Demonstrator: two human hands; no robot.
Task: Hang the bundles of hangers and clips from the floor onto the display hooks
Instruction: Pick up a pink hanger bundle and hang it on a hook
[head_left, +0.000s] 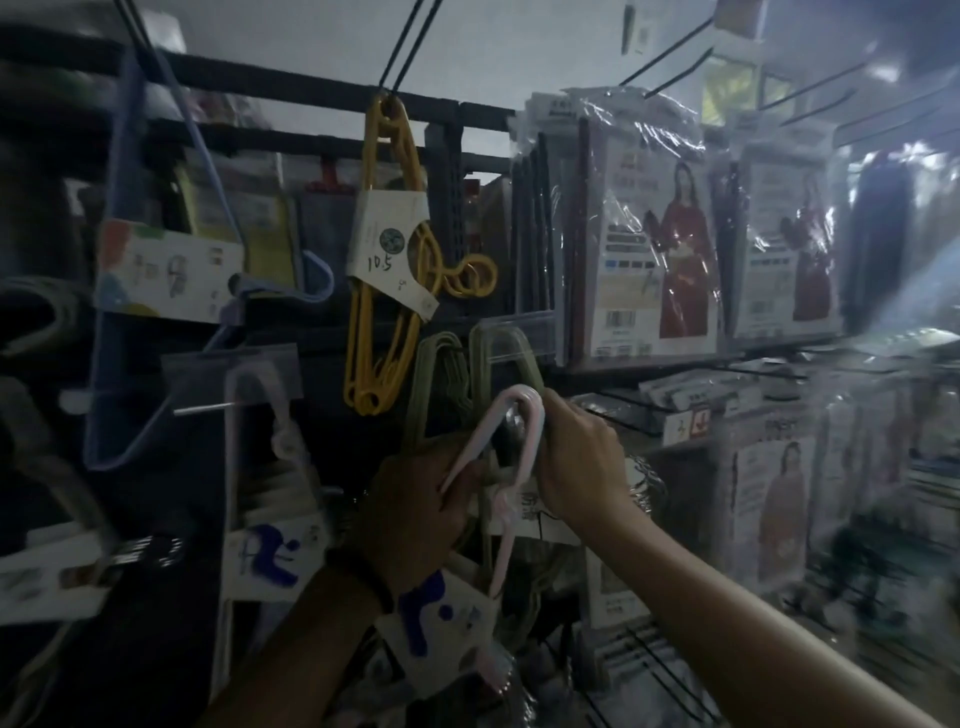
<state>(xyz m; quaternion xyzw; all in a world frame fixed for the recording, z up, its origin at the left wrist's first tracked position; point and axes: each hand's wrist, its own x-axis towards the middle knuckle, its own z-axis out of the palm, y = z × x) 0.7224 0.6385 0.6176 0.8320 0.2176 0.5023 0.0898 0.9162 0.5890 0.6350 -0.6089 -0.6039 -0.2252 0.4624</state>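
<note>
I worked at a dim, crowded shop display wall, both my hands raised at the centre of the view. My left hand (415, 512) was closed around the neck of the pink hanger bundle (519, 396), just above its white card sleeve (441, 618) with a blue shape. My right hand (576, 460) pinched the outer side of the bundle's curved top hooks. The bundle was off the floor, held up against the wall in front of a set of olive hangers (441, 364) already hanging there. Inside the pink curve a small shiny metal tip (513, 422) showed, which I took to be the end of the display hook. To do this well, I judged that the right hand should keep all the pink hooks squeezed together as one, so none slipped off separately. The left hand should carry the weight and steer the curve over the tip, then slide it back and let it settle before letting go. Snagging the olive hangers looked the main risk. The scene was dark and smeared, so I could not tell whether the pink hooks were already over the tip or only beside it. The rod itself was hidden behind my hands, the bundle's lower end was lost in shadow, and the floor was out of view.
</note>
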